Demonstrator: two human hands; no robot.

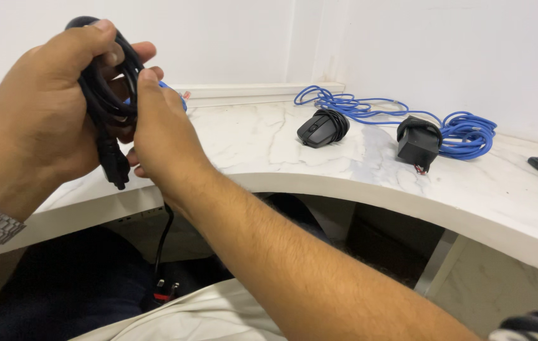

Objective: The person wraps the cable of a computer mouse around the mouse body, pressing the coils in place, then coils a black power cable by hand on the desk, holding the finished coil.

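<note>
Single head-worn view, looking down and forward from the person's own eye level. Close on both hands, left hand [41,113] and right hand [161,132], curved marble desk [269,145] and white wall beyond.

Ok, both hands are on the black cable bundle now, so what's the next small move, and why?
Probably draw up the hanging tail and lay it onto the coil. The left hand grips the looped black cable, the right hand pinches it beside the connector end, yet one strand drops below the desk edge with the plug dangling.
</note>
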